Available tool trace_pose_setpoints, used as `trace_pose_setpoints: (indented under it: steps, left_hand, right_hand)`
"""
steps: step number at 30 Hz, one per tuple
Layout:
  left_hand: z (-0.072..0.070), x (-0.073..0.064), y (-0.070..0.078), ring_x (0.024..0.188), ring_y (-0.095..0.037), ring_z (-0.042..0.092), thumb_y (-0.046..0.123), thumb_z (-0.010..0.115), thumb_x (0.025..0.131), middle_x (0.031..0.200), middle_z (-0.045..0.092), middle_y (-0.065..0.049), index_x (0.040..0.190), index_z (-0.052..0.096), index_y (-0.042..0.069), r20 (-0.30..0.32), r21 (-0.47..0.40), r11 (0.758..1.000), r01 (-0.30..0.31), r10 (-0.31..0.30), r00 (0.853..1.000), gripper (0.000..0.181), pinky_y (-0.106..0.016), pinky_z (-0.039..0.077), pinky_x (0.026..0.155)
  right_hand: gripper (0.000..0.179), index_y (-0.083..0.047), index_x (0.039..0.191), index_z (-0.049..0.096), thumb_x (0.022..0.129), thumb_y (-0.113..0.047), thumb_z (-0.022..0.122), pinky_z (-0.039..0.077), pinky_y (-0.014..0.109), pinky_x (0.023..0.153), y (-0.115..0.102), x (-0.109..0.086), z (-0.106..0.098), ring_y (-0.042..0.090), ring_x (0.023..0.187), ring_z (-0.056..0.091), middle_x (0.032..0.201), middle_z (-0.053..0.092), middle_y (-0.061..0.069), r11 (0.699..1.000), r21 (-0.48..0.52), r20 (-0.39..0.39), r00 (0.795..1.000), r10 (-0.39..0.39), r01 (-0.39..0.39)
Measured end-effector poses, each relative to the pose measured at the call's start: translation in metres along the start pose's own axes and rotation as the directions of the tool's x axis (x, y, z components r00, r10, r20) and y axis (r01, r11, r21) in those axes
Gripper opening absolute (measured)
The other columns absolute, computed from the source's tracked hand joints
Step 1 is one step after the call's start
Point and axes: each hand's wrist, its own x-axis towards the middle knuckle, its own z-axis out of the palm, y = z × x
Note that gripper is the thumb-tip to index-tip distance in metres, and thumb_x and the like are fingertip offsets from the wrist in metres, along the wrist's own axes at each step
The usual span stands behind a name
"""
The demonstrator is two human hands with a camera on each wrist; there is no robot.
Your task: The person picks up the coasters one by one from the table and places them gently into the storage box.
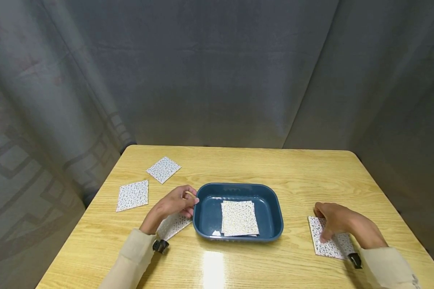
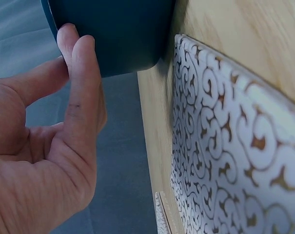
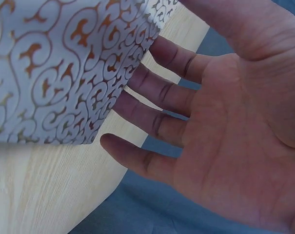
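My left hand (image 1: 177,202) pinches the rim of a dark blue rectangular tray (image 1: 275,208) at its left side; the left wrist view shows thumb and fingertips on the tray wall (image 2: 123,34). Below that hand a white square tile with a scroll pattern (image 2: 225,141) lies on the table, partly hidden in the head view. To the right of the tray, my right hand (image 1: 338,222) holds another patterned square tile (image 1: 329,247), with fingertips (image 3: 132,78) at its edge. Inside the tray rests a small stack of similar tiles (image 1: 240,218), slightly out of line.
Two more patterned tiles lie apart on the left of the table, one farther back (image 1: 164,169) and one nearer (image 1: 132,195). The wooden table (image 1: 275,164) ends at a grey curtain (image 1: 209,80) behind and at both sides.
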Motion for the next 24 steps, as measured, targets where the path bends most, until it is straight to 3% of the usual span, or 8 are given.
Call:
trace_pose_setpoints:
  steps: [6, 15, 24]
  left_hand:
    - [0.000, 0.000, 0.000, 0.058, -0.014, 0.063, 0.006, 0.060, 0.098, 0.077, 0.060, -0.009, 0.117, 0.049, -0.006, -0.002, 0.002, 1.000, 0.010, -0.010, 1.000, 0.025, -0.031, 0.059, 0.057]
    - [0.000, 0.001, 0.000, 0.058, -0.014, 0.063, 0.006, 0.059, 0.098, 0.076, 0.060, -0.008, 0.116, 0.049, -0.005, 0.007, -0.011, 1.000, 0.006, -0.005, 1.000, 0.024, -0.031, 0.059, 0.057]
    - [0.000, 0.000, 0.000, 0.058, -0.014, 0.064, 0.006, 0.060, 0.098, 0.076, 0.060, -0.008, 0.116, 0.049, -0.005, 0.010, -0.009, 1.000, 0.005, -0.005, 1.000, 0.024, -0.032, 0.060, 0.058]
  right_hand:
    - [0.065, -0.006, 0.101, 0.051, 0.057, -0.019, 0.096, 0.044, 0.037, 0.069, 0.000, 0.001, -0.001, 0.023, 0.083, 0.046, 0.095, 0.053, 0.005, 0.999, 0.003, 0.016, 0.999, 0.035, -0.035]
    - [0.061, -0.001, 0.107, 0.052, 0.064, -0.017, 0.093, 0.046, 0.037, 0.071, 0.004, 0.000, -0.005, 0.024, 0.087, 0.047, 0.100, 0.055, 0.007, 0.999, 0.042, 0.003, 1.000, -0.018, 0.018]
    - [0.044, -0.003, 0.099, 0.052, 0.072, -0.009, 0.087, 0.039, 0.030, 0.064, 0.008, -0.002, -0.013, 0.020, 0.080, 0.044, 0.088, 0.049, 0.005, 0.993, 0.075, -0.023, 0.996, -0.085, 0.086]
